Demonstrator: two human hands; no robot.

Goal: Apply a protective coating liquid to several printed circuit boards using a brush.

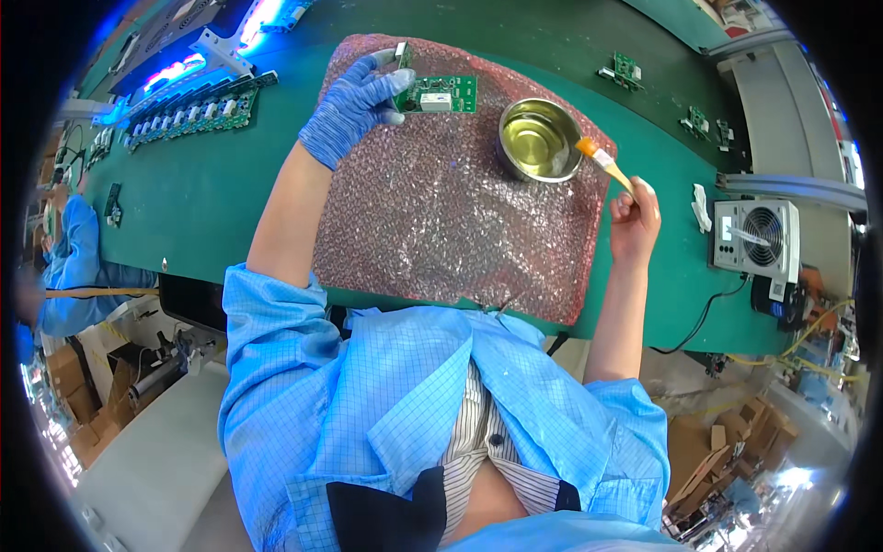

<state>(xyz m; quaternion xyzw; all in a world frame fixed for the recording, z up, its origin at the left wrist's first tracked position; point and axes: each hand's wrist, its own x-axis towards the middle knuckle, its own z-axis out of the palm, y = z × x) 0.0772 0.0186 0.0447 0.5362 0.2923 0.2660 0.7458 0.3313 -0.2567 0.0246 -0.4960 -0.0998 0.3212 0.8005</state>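
My left hand [354,103], in a blue striped glove with some bare fingertips, is closed on a green circuit board [455,85] that carries a white block-shaped part. The board is held above the far left part of a pink bubble-wrap mat [441,212]. In my bare right hand [636,221] is a brush [602,158] with a pale handle and orange bristles, pinched near the handle's end. Its bristles are by the right rim of a round metal bowl [505,156] holding yellowish clear liquid. Whether they touch the rim I cannot tell.
A long strip of joined circuit boards [198,115] lies at the far left, below a blue-lit fixture [175,69]. Several small boards [627,69] sit at the far right. A white fan unit [759,235] stands on the right of the green table [207,193]. Another person's blue sleeve [78,244] shows at left.
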